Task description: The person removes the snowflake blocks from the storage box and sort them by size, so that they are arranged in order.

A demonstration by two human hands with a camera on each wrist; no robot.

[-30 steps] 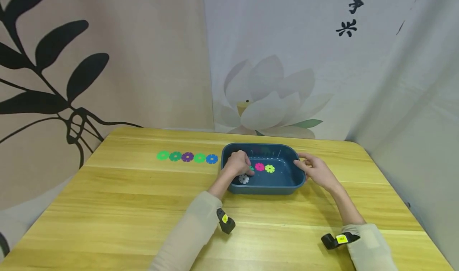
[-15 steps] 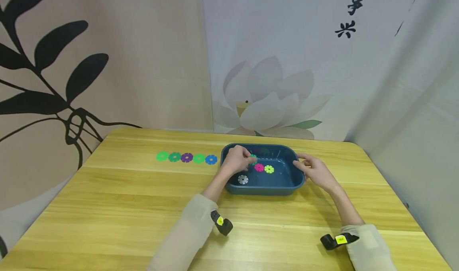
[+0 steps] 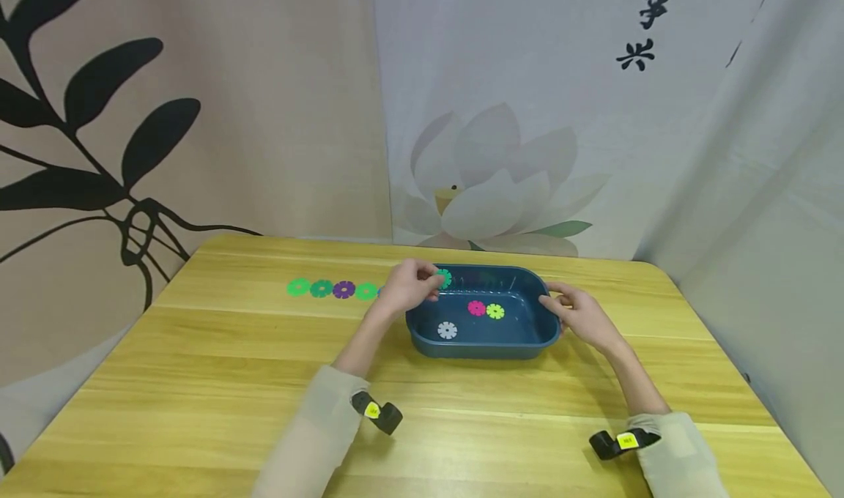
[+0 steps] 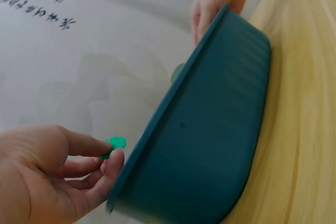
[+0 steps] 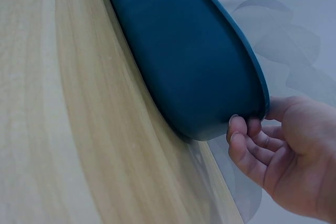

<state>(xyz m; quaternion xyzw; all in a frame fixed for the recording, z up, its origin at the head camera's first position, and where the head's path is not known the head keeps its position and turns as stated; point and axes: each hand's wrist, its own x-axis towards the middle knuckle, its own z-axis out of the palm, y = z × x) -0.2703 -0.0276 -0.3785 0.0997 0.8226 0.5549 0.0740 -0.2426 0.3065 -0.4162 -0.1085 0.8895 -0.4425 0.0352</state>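
My left hand (image 3: pixel 407 287) pinches a green snowflake disc (image 3: pixel 445 278) between thumb and fingertips, above the left end of a dark blue plastic basin (image 3: pixel 488 350). The left wrist view shows that disc (image 4: pixel 116 143) held just beside the basin's rim. Inside the basin lie a pink disc (image 3: pixel 477 308), a yellow disc (image 3: pixel 495 311) and a white disc (image 3: pixel 447 330). My right hand (image 3: pixel 583 315) grips the basin's right end; in the right wrist view its fingers (image 5: pixel 244 142) curl under the rim.
Left of the basin, several discs lie in a row on the wooden table (image 3: pixel 231 381): light green (image 3: pixel 299 287), dark green (image 3: pixel 321 288), purple (image 3: pixel 343 289) and another light green (image 3: pixel 365 291). My left hand mostly covers a blue one. A printed curtain (image 3: pixel 297 117) hangs behind the table.
My left hand has lifted the green disc from the basin floor and carried it up and left to the basin's left rim. My right hand has stayed on the basin.
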